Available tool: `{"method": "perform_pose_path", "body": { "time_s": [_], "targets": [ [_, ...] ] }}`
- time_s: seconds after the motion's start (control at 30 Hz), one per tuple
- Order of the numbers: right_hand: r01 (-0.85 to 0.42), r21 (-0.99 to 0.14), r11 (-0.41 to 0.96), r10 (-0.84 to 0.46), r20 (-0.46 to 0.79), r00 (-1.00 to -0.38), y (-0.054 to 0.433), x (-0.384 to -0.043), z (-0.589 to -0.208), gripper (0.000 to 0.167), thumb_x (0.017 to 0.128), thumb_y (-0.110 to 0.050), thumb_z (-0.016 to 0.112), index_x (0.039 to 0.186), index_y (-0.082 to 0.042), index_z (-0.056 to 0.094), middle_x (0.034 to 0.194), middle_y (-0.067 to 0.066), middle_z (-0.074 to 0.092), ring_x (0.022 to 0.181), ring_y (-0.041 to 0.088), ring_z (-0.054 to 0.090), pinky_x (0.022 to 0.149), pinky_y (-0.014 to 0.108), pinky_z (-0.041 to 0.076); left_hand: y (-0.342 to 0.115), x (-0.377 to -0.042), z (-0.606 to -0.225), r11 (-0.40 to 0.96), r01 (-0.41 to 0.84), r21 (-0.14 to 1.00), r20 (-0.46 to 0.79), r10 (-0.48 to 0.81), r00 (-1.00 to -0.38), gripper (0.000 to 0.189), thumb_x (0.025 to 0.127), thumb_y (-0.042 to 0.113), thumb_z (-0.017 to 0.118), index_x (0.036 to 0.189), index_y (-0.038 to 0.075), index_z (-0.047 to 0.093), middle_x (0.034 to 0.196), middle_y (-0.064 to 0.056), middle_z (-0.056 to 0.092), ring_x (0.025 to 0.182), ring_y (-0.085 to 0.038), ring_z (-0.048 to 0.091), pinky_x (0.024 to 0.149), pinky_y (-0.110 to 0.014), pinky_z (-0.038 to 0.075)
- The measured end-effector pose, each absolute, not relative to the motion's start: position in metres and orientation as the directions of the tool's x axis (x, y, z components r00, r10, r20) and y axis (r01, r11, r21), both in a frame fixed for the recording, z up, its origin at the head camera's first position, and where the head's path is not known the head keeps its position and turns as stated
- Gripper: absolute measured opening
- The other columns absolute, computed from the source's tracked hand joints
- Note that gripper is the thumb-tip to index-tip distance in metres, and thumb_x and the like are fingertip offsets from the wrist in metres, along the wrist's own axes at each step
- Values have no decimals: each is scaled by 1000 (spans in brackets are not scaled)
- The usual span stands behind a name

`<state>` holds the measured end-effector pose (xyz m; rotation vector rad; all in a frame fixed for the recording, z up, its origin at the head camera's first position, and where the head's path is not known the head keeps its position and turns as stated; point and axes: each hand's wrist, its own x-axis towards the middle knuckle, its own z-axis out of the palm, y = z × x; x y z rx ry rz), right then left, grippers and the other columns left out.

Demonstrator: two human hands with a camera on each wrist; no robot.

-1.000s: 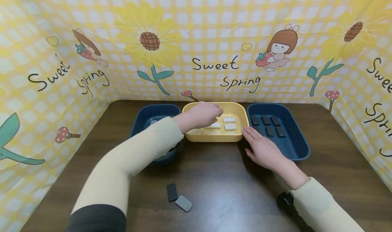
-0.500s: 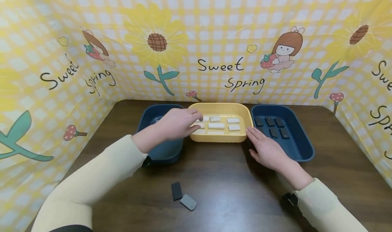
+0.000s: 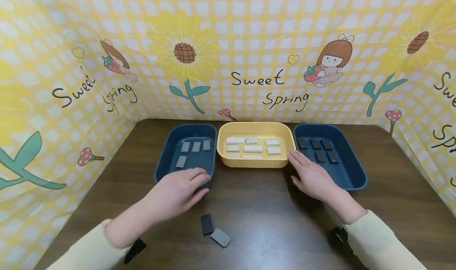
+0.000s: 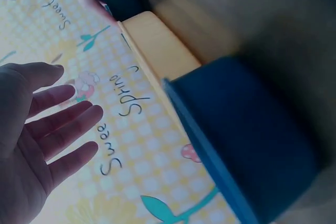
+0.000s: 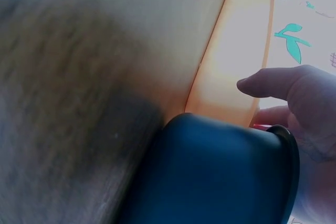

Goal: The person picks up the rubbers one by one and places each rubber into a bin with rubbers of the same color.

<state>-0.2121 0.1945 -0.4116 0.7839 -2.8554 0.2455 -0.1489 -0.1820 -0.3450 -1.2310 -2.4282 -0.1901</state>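
My left hand (image 3: 178,192) hovers over the near edge of the left blue bin (image 3: 162,159), its fingers loosely spread and holding nothing; the left wrist view shows the bare palm (image 4: 31,156). In that bin lie several grey tiles (image 3: 196,146). My right hand (image 3: 313,179) has its fingers extended, fingertips right at the near right corner of the yellow bin (image 3: 249,162). Several white tiles (image 3: 253,148) lie in the yellow bin. A black tile (image 3: 206,224) and a grey tile (image 3: 221,237) lie on the table, close together, nearer to me than my left hand.
The right blue bin (image 3: 350,179) holds several black tiles (image 3: 325,144), partly behind my right hand. All three bins stand side by side on a brown wooden table (image 3: 267,218). A yellow checked cloth (image 3: 256,36) hangs behind and at both sides.
My left hand has moved from above the yellow bin, left and back towards me, uncovering the white and grey tiles. My right hand stays at the yellow bin's corner. The view has shifted slightly.
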Motion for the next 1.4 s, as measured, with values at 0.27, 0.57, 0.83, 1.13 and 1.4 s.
{"method": "perform_pose_path", "body": {
  "time_s": [0.27, 0.57, 0.83, 1.13, 1.4],
  "targets": [
    [-523, -101, 847, -493, 222, -841, 195, -211, -412, 66, 85, -13, 73, 141, 8, 43, 146, 24, 41, 134, 39, 38, 98, 52, 42, -194, -122, -379, 651, 759, -7, 481, 668, -568, 33, 102, 38, 47, 103, 10, 66, 96, 1, 63, 79, -12, 64, 67, -32, 55],
    [-534, -94, 840, -501, 242, -831, 196, -210, -413, 67, 84, -12, 74, 141, 8, 44, 144, 25, 43, 133, 39, 40, 96, 52, 44, -190, -109, -404, 710, 683, 171, 91, 679, -728, 42, 87, 37, 72, 117, 8, 63, 103, 0, 62, 85, -9, 60, 72, -30, 55],
    [-524, -94, 847, -494, 229, -839, 195, -210, -412, 66, 85, -12, 73, 141, 7, 43, 145, 24, 42, 134, 38, 39, 97, 53, 43, -183, -114, -417, 744, 649, 161, -95, 666, -740, 61, 85, 50, 71, 126, 7, 58, 106, -1, 58, 88, -10, 56, 74, -32, 53],
    [-528, -96, 844, -497, 230, -837, 194, -210, -415, 66, 85, -12, 73, 141, 7, 43, 146, 24, 42, 134, 38, 39, 95, 52, 45, -178, -118, -420, 731, 667, 142, -112, 682, -723, 50, 84, 43, 74, 118, 9, 61, 96, 2, 56, 81, -9, 53, 68, -29, 51],
    [-541, -88, 836, -508, 246, -825, 196, -212, -415, 67, 85, -13, 74, 140, 8, 44, 145, 24, 43, 133, 39, 40, 96, 51, 44, -177, -122, -420, 734, 660, 159, -129, 678, -723, 40, 86, 35, 74, 114, 10, 61, 96, 1, 56, 81, -10, 52, 68, -29, 51]
  ]
}}
